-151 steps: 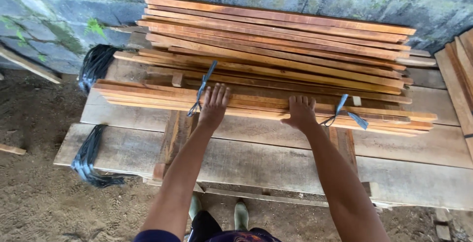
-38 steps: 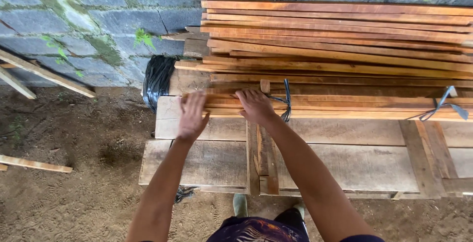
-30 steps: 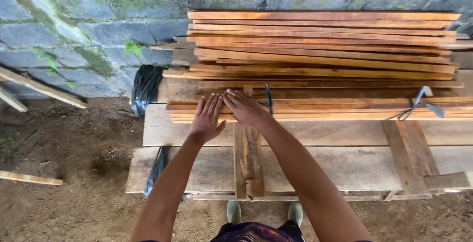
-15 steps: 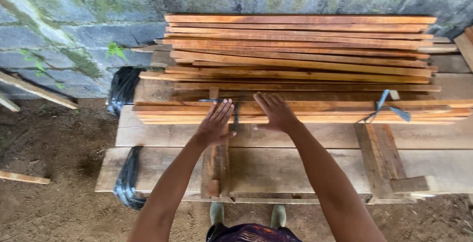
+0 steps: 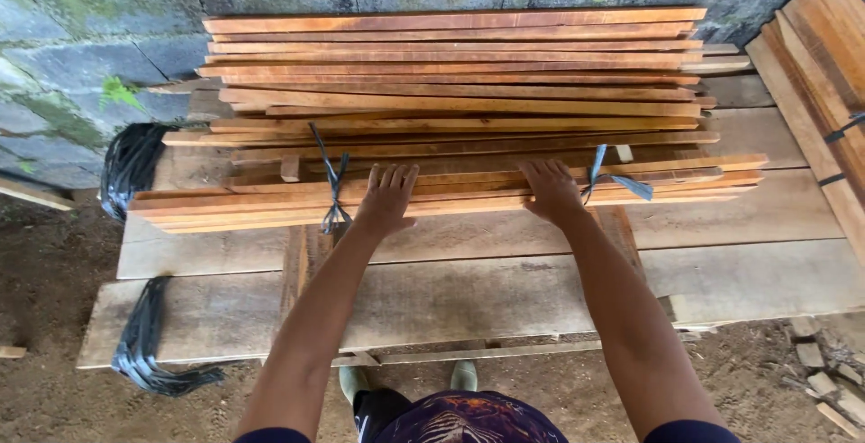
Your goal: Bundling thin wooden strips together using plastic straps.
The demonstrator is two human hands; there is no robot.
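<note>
A broad bench of grey planks (image 5: pixel 505 294) fills the middle of the frame, set against a mossy block wall (image 5: pixel 81 55) along the top. On the bench, across the upper centre, lies a loose stack of reddish wooden slats (image 5: pixel 450 73), none of them tied. In front of it, running left to right through the centre, sits a bundle of slats (image 5: pixel 450 192) already bound in two places: a dark strap (image 5: pixel 332 182) knotted left of centre and a blue-grey strap (image 5: pixel 605 182) right of centre. Judging by that, this bundle looks tied and finished, while the loose stack behind it appears yet to be bundled.

At the right edge of the frame another strapped bundle (image 5: pixel 824 73) lies at an angle, so at least two bundles seem done. Spare black straps (image 5: pixel 131 168) hang in a coil at the left end of the bench, and more black strapping (image 5: pixel 149 344) trails off the lower left corner onto the dirt floor (image 5: pixel 54 272).

The left hand (image 5: pixel 387 198) lies flat on top of the bound bundle, fingers spread, gripping nothing. The right hand (image 5: pixel 551 189) rests palm down on the same bundle just beside the blue-grey strap, fingers extended, likewise not closed on anything.

No box, bin or other container shows; the straps alone hold the slats together.
</note>
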